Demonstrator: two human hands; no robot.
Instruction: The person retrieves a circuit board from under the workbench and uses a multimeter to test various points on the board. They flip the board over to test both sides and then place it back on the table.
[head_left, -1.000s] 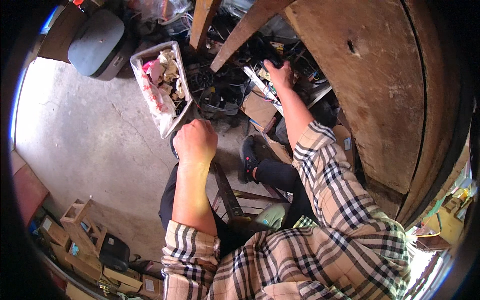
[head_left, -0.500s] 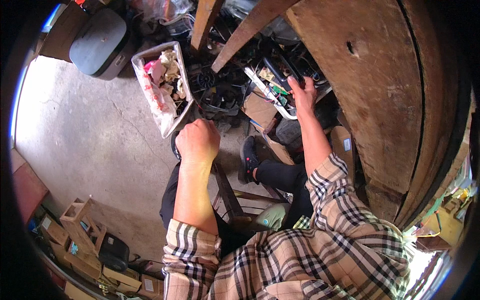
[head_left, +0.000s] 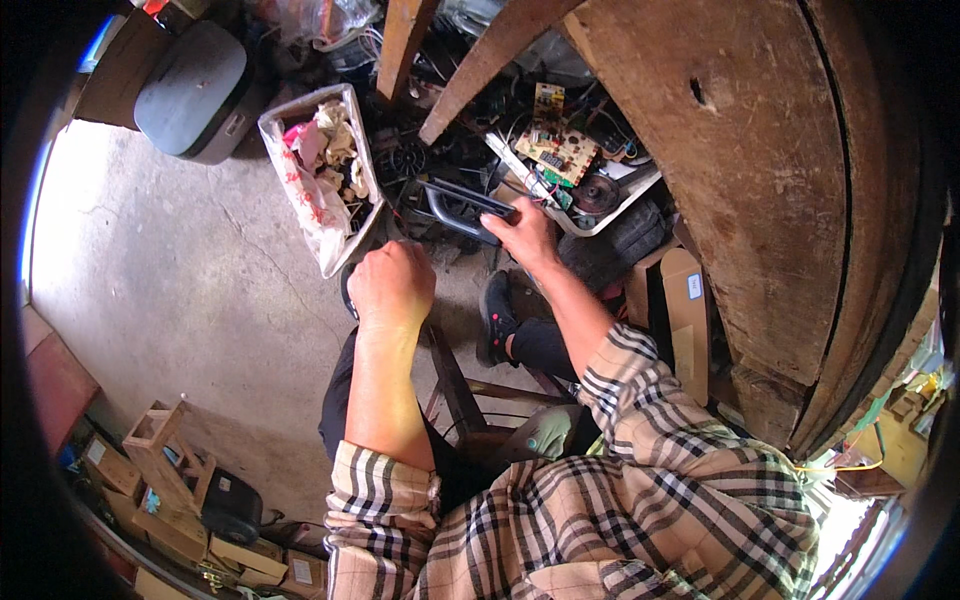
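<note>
My right hand (head_left: 527,238) grips one end of a black, U-shaped plastic piece (head_left: 456,216) that looks like a handle, its two long sides pointing left. It is over the dark clutter, in front of the white tray (head_left: 585,230). Green and tan circuit boards (head_left: 560,155) and a dark round part (head_left: 597,194) lie in that tray. My left hand (head_left: 393,285) is closed in a fist above the floor, just below the lined bin; its fingers curl away from view, so anything inside is hidden.
A plastic-lined bin (head_left: 372,170) holds crumpled paper and scraps. Beyond it stands a grey lidded bin (head_left: 192,85). Wooden legs (head_left: 470,70) slant down over dark clutter, and a large wooden panel (head_left: 740,190) rises on the right. A small wooden stool (head_left: 165,450) is at lower left.
My right hand has moved left and nearer, bringing the black U-shaped piece away from the tray and uncovering the circuit boards. The left fist has hardly moved.
</note>
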